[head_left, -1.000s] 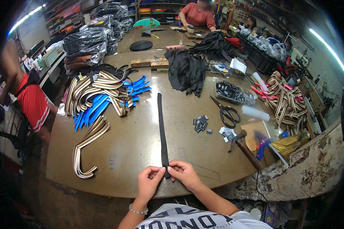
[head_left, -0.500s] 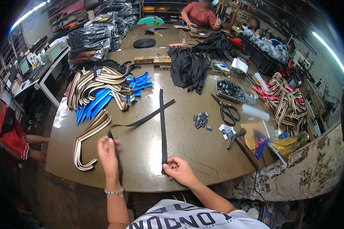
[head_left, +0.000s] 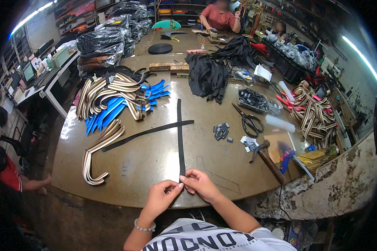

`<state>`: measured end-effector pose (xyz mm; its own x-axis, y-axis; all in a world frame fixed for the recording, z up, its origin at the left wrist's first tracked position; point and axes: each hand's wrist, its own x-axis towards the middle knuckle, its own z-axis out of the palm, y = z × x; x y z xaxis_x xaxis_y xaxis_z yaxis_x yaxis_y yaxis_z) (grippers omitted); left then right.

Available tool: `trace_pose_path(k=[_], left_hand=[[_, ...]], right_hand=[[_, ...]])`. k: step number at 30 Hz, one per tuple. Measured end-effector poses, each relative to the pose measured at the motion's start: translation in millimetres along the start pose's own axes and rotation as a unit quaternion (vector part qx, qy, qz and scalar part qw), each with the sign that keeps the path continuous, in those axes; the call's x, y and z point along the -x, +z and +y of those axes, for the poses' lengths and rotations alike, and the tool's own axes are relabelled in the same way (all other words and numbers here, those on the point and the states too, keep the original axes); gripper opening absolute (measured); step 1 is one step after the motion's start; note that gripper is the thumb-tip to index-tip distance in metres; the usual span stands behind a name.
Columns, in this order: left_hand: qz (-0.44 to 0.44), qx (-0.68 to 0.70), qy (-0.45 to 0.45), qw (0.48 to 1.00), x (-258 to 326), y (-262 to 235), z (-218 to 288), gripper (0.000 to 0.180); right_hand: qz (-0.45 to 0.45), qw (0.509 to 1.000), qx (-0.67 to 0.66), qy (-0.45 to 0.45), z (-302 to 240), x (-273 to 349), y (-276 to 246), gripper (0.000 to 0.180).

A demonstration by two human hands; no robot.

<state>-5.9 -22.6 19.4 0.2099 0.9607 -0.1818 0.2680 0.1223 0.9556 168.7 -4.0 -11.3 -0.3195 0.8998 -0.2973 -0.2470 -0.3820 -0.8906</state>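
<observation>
A long black webbing strap lies away from me on the brown table, its near end pinched by my right hand. My left hand, with a beaded bracelet at the wrist, meets it there, thumb and forefinger closed at the same strap end. A second black strap lies across the first, forming a cross, and neither hand touches it. To the left is a small bundle of brown, cream and white striped straps. Several small black-and-grey pieces lie loose to the right of the strap.
Black-handled scissors, a hammer and a blue-and-red tool lie right. Striped straps over blue strips sit left. Black straps are heaped beyond, near a clear box of small pieces. Another person sits at the far end.
My left hand has let go of the second black strap, which now lies flat across the first. It has moved right to join my right hand at the near strap end.
</observation>
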Motion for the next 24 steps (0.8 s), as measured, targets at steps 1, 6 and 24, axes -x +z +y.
trace_pose_path(k=[1,6,24], left_hand=[[-0.007,-0.033,0.063,0.997,1,-2,1,0.023],[-0.043,-0.132,0.106,0.985,7,-6,1,0.02],[0.088,-0.316,0.254,0.91,18,35,-31,0.021]], right_hand=[[0.011,1.0,-0.002,0.019,-3,0,0,0.026],[-0.083,0.978,0.149,0.117,-28,-26,-13,0.024],[0.194,0.762,0.486,-0.38,-56,-261,-76,0.024]])
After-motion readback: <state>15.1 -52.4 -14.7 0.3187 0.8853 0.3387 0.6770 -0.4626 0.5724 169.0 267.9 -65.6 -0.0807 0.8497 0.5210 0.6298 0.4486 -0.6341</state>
